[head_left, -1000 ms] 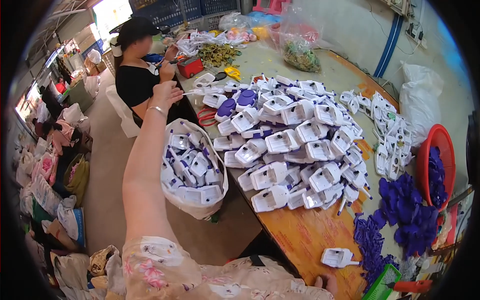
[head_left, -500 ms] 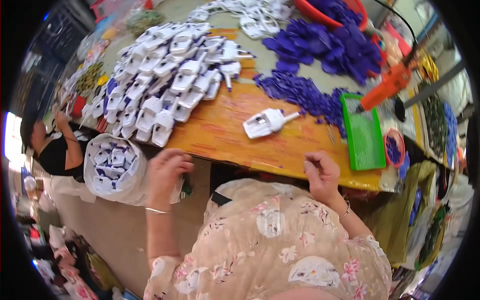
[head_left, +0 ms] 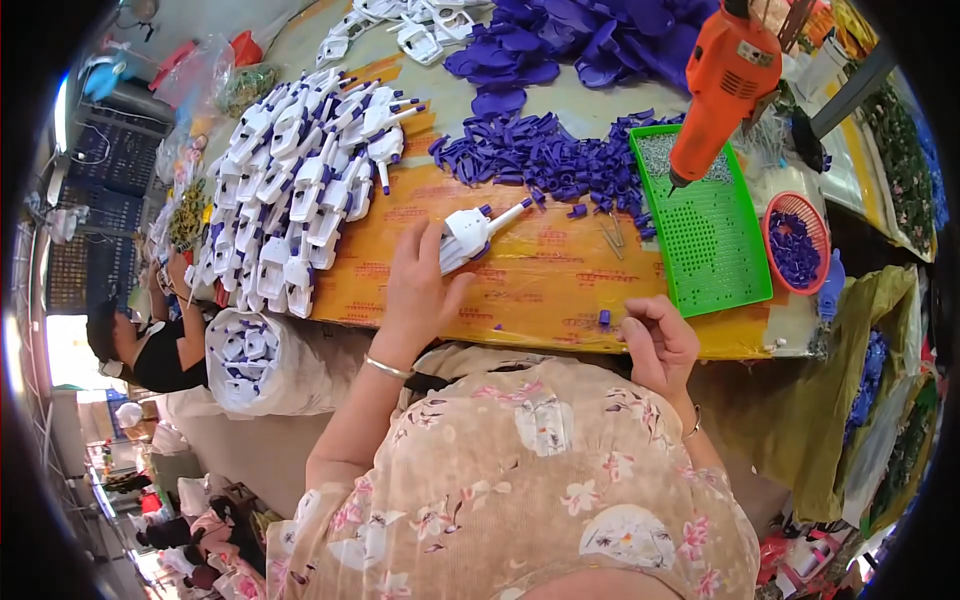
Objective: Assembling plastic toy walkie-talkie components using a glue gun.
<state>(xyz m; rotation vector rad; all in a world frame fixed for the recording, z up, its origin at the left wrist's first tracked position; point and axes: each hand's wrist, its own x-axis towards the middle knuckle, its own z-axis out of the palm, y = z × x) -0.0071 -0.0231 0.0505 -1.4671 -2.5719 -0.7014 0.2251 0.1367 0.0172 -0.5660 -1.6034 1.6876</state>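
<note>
A white plastic toy-like part (head_left: 466, 236) with purple ends lies on the orange-brown covered table, its handle pointing to the far right. My left hand (head_left: 422, 285) is at its near-left end, fingers stretched along it and thumb apart. Near the table's front edge, my right hand (head_left: 662, 345) is closed, thumb pressed to curled forefinger; what it pinches, if anything, is hidden. A small purple piece (head_left: 604, 318) shows just left of those fingertips; whether they touch it I cannot tell. An orange power screwdriver (head_left: 725, 95) hangs bit-down over a green tray (head_left: 702, 290).
A large heap of white parts (head_left: 290, 190) covers the left of the table. Small purple pieces (head_left: 550, 150) and flat purple parts (head_left: 590, 45) lie beyond. A pink basket (head_left: 820, 240) stands right. Left, another person (head_left: 160, 335) sits near a white sack (head_left: 290, 385).
My left hand has moved from beyond the table edge to the white part, which now lies turned. The view has shifted. A small purple piece now shows by my right fingertips.
</note>
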